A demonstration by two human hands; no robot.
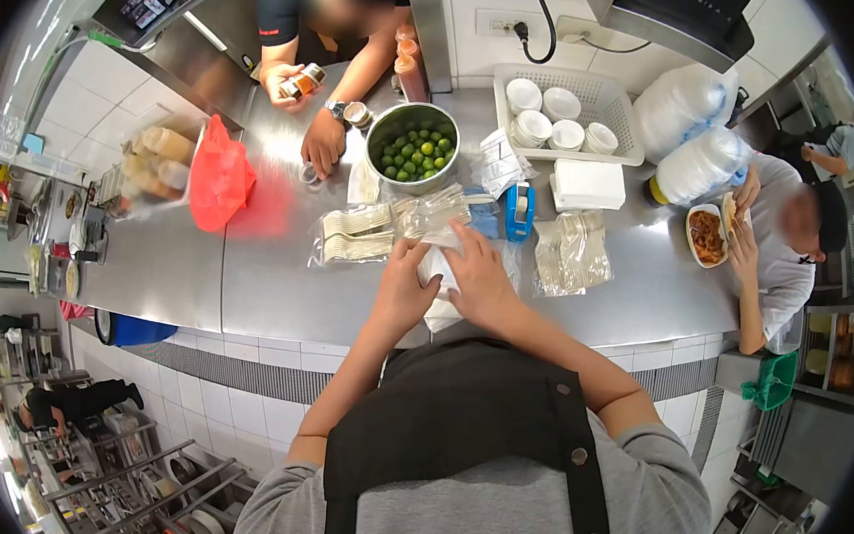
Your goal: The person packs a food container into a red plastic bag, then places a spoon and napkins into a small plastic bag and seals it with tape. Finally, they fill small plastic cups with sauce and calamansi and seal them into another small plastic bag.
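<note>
My left hand (pixel 407 288) and my right hand (pixel 482 277) meet at the near side of the counter. The fingers of both are closed on a small clear plastic bag (pixel 439 236), with white paper showing between them; the fingertips are partly hidden. Folded white napkins (pixel 441 314) lie beneath my hands. To the left sit bagged pale forks (pixel 357 233), and to the right is another bag of pale cutlery (pixel 573 252). A blue tape dispenser (pixel 519 214) stands just beyond my right hand.
A metal pot of green limes (pixel 413 145) stands ahead, near a person (pixel 329 43) holding a small jar (pixel 302 81). A white basket (pixel 616 99) holds stacked cups. At right, another person (pixel 776 224) handles food over a bowl (pixel 707 236). A red bag (pixel 221 175) lies left.
</note>
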